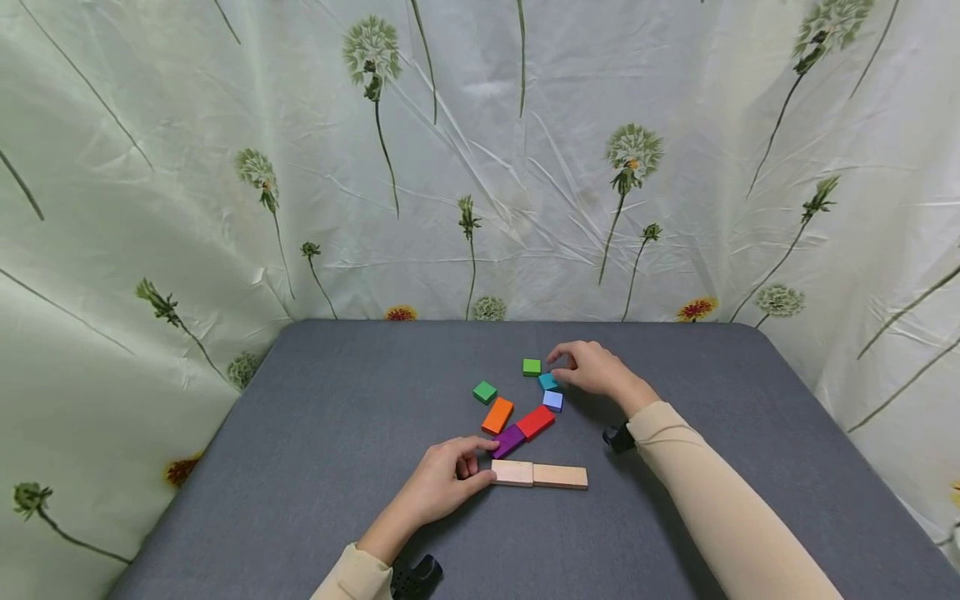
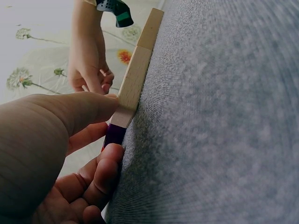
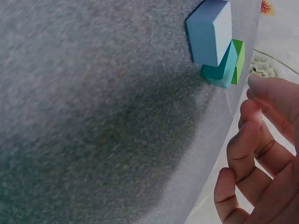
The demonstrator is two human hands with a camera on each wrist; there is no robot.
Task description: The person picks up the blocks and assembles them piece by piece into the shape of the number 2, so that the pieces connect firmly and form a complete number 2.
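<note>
My left hand lies low over the table, its thumb at the left end of a plain wooden block and its index fingertip at a purple block. A second plain block continues that row to the right. Touching the purple block end to end is a red block. My right hand, fingers loosely bent and holding nothing, hovers beside a small teal block. In the right wrist view, a gap shows between the fingertips and the teal block. A light blue block sits just nearer.
An orange block and a dark green block lie left of the red one. Farther back is a bright green block. The grey table ends at a flowered curtain.
</note>
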